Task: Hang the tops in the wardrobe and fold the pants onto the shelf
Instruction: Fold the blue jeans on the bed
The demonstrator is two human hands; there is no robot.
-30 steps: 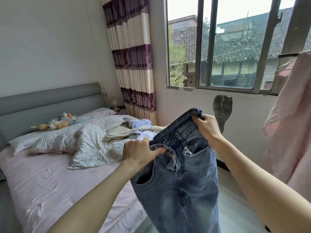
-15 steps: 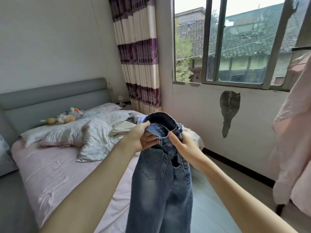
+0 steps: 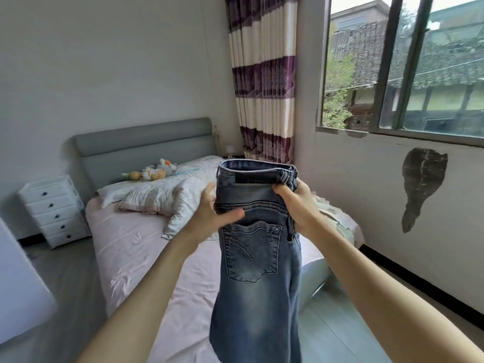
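The jeans (image 3: 255, 239) hang above the bed (image 3: 136, 247), halved lengthwise, left hand (image 3: 212, 216) and right hand (image 3: 298, 205) gripping the waistband; a loosened grip could undo the fold.

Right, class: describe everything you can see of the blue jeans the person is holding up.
The jeans are faded blue denim, paler down the middle and darker at the seams. They are held upright in the air in front of the bed, folded lengthwise so the waistband sits doubled at the top and the legs hang down out of frame. A stitched back pocket with a curved top edge faces the camera. The left hand grips the left edge below the waistband, thumb across the front; the right hand grips the right edge.
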